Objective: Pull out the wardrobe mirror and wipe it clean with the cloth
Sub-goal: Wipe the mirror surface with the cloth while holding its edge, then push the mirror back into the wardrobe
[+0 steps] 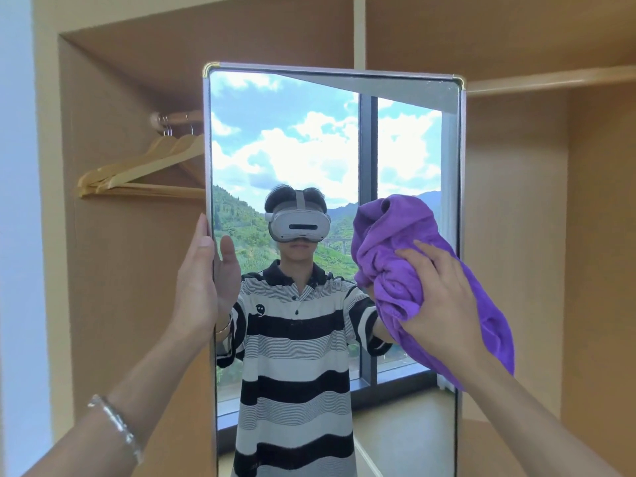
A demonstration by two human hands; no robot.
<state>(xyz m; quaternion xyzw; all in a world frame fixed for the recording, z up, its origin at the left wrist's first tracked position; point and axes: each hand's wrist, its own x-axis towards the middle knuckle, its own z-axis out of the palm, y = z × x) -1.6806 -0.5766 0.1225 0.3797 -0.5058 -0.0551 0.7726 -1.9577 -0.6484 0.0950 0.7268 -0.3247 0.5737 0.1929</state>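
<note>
Wardrobe mirror (pixel 292 149): tall framed panel, centre of frame, drawn out in front of the open wardrobe (pixel 137 80); lower end runs out of the bottom of the picture. Cloth (pixel 389 270): purple, bunched, on the glass at centre right, its loose tail hanging over the right frame edge. Right hand (pixel 444 297): laid on the cloth, fingers (pixel 426 256) spread and pressing it to the glass. Left hand (pixel 196 284): clasps the mirror's left edge at mid-height, thumb along the front of the frame; the fingers behind are hidden, so their lie cannot be told. Bracelet (pixel 117 425) on the left wrist, lower left. Behind, at left: wooden hangers (pixel 144 170) on a rail (pixel 179 117). Hazards, as judged: pressure falls near the right edge, far from the steadying hand, so a hard push could swing or slide the panel back on its unseen mount; the hanging tail could catch on the frame corner; a bunched cloth touches only in patches and may leave streaks; the left thumb may smudge the glass margin. Orientation: long axis vertical, upright; face turned towards the person, the left edge apparently a little nearer than the right.
</note>
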